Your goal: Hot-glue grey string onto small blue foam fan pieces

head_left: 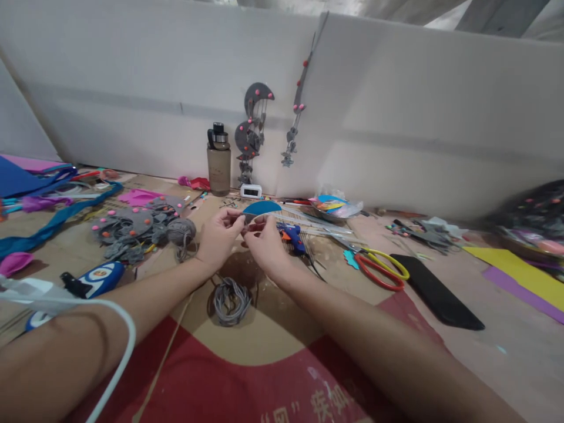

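Observation:
My left hand (219,236) and my right hand (268,245) meet over the cardboard, thumbs and fingers pinched close together. Between the fingertips shows a small dark grey piece (249,218), mostly hidden, so its kind is unclear. Just behind them appears a blue half-round piece (262,207); whether the fingers touch it I cannot tell. Below the hands lies a loose coil of grey yarn (231,302). A grey yarn ball (181,231) rests left of my left hand. A blue glue gun (293,238) lies right beside my right hand.
Scissors (382,269) with red and yellow handles and a black phone-like slab (436,291) lie at right. A bottle (219,161) and small white clock (251,191) stand near the wall. Grey decorated pieces (136,226) pile up at left. A white cable (127,335) crosses my left forearm.

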Motion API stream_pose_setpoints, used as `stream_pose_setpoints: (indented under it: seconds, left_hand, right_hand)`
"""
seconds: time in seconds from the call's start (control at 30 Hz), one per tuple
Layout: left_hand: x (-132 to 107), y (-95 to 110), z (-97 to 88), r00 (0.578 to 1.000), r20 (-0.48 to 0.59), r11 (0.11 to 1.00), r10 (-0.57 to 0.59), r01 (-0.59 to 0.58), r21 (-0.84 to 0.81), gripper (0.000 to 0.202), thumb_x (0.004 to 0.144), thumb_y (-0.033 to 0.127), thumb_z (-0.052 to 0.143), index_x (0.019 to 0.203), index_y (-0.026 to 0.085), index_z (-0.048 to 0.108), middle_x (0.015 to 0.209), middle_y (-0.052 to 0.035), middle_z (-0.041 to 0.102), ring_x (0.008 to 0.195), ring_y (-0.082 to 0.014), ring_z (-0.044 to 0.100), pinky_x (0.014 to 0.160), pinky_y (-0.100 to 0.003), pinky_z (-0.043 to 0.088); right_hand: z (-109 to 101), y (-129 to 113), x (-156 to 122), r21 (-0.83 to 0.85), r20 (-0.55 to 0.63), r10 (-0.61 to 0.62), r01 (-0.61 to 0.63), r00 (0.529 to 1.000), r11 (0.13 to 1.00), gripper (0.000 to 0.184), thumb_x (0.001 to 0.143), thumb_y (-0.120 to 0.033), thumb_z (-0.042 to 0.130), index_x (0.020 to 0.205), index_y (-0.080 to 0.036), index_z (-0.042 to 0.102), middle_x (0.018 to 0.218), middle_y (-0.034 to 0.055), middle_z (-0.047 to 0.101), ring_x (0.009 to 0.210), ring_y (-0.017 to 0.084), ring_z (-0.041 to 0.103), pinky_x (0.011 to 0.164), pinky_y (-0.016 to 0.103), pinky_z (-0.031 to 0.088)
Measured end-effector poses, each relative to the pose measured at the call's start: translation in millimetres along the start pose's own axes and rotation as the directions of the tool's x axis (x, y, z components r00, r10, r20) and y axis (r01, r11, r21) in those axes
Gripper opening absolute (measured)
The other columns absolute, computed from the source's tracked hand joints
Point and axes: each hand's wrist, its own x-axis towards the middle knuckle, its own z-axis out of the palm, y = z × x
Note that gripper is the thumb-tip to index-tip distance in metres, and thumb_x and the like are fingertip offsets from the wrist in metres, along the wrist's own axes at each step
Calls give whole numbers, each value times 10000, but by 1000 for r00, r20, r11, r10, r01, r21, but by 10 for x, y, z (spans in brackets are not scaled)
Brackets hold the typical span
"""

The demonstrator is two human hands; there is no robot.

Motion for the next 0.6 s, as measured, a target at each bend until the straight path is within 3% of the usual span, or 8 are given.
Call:
stream_pose_setpoints:
  seconds: [0.13,0.3,0.6]
  left_hand:
    - [-3,1,19,995,20,991,-93,94,-91,180,680,292,671,771,154,599,706,-11,651,628,-117,619,669,-265,533]
    - [-27,-64,50,978,66,947,-200,210,-243,213,659,275,695,781,146,578,724,-7,641,679,-120,630,700,-296,549]
    - [-57,-61,70,964,66,905,-258,265,-333,201,675,252,679,807,153,566,777,-17,641,692,-127,638,688,-309,562]
  right_hand:
    - [-81,6,-5,-34,-50,-92,91,994,995,208,762,-305,522,913,-210,415,752,-33,493,664,116,497,644,266,420]
    - [-194,2,-14,-111,-11,-210,207,978,972,135,806,-307,475,842,-190,532,773,-4,537,706,124,486,687,264,404]
    - [-217,34,-5,-206,-17,-219,211,976,956,139,788,-294,510,812,-191,600,805,11,576,740,135,501,702,265,405]
